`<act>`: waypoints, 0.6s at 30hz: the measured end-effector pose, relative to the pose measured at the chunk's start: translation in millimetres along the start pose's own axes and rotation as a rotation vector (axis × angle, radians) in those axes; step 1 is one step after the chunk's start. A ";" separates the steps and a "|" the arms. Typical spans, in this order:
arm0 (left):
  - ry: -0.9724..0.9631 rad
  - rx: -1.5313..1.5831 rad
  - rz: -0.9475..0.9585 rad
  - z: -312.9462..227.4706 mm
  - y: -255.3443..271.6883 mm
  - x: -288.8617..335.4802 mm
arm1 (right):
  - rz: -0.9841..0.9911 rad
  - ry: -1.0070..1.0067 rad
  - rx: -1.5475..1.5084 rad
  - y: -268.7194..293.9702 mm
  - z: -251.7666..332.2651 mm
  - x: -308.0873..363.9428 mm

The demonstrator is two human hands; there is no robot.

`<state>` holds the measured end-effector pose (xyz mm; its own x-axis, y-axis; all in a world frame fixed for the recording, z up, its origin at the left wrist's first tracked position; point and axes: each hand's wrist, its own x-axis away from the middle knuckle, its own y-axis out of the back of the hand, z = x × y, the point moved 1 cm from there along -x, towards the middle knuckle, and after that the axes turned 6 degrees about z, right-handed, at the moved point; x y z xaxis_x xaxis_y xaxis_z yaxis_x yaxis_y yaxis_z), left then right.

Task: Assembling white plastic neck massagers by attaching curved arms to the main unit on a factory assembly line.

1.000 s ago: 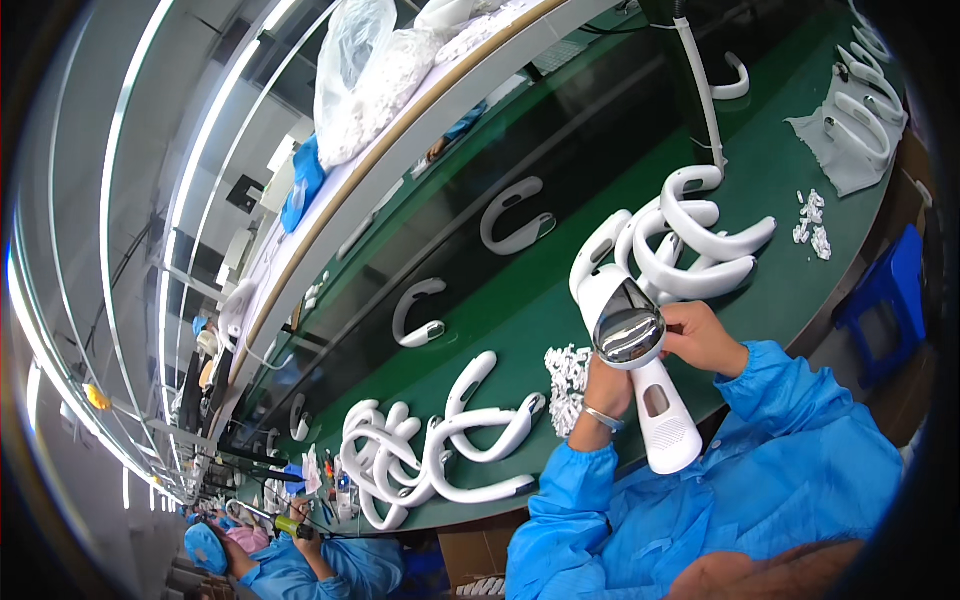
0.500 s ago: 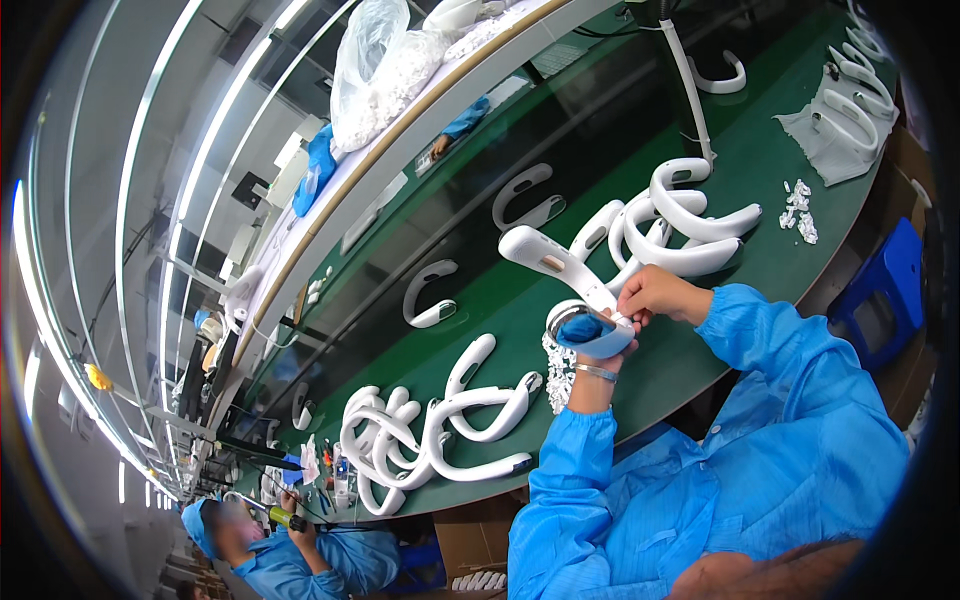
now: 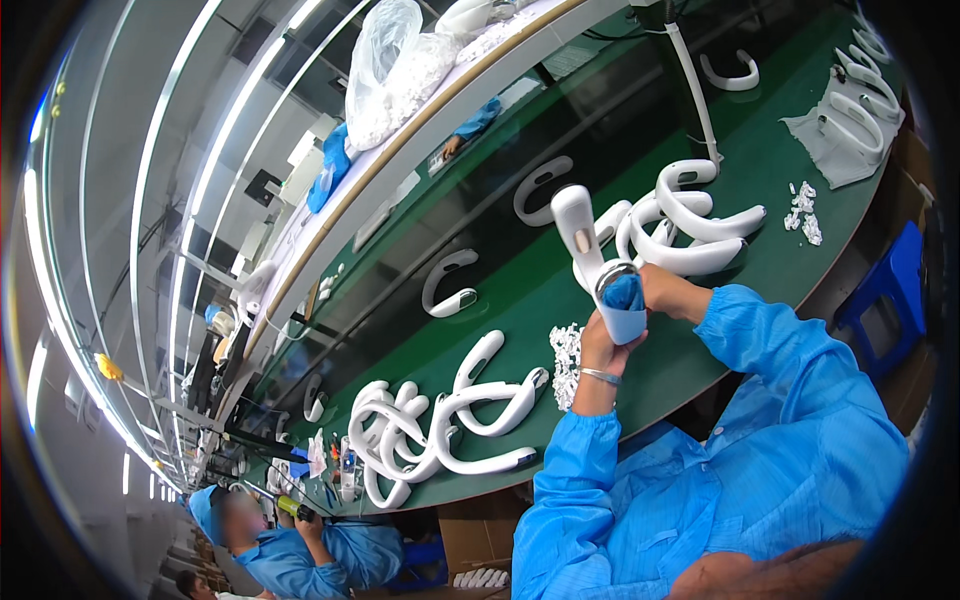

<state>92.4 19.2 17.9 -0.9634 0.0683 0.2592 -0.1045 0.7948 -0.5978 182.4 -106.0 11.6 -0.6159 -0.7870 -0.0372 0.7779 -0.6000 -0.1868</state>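
Observation:
A white U-shaped plastic housing (image 3: 624, 322) is held up over the near edge of the table, one arm pointing up and away. The shiny oval plate on its lower arm mirrors the blue clothing. My left hand (image 3: 603, 352) wraps round the lower end from beneath, a metal band at its wrist. Against the right side of that end, my right hand (image 3: 674, 296) is closed with curled fingers; its fingertips are hidden behind the housing. Small white pieces (image 3: 566, 365) lie in a pile just left of my left hand.
Similar housings lie in a left cluster (image 3: 400, 440) and a right cluster (image 3: 690, 220) on the green table (image 3: 690, 350). More rest on a white sheet (image 3: 815, 140) at far right. A pole (image 3: 693, 95) rises behind. A blue stool (image 3: 885, 290) stands right; a co-worker (image 3: 300, 550) sits left.
The housing has turned in my hands: its upper arm stands steeper and its plated end has shifted right. My right hand's fingertips, seen pinching at its edge before, are now behind it.

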 end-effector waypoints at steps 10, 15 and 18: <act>-0.341 -0.001 -0.002 16.5 -28.1 13.5 | -0.029 0.274 0.182 1.9 1.8 29.0; -0.299 -0.200 0.024 39.4 -24.3 35.4 | -0.058 0.006 0.136 -23.6 41.9 68.0; -0.378 -0.117 0.178 53.9 -12.5 50.7 | -0.050 0.032 0.120 -31.5 47.2 75.2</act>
<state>31.6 -19.7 -2.4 -0.9888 0.0022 -0.1491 0.0791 0.8551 -0.5124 117.5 -153.2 61.1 -0.6562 -0.7520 -0.0626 0.7545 -0.6525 -0.0701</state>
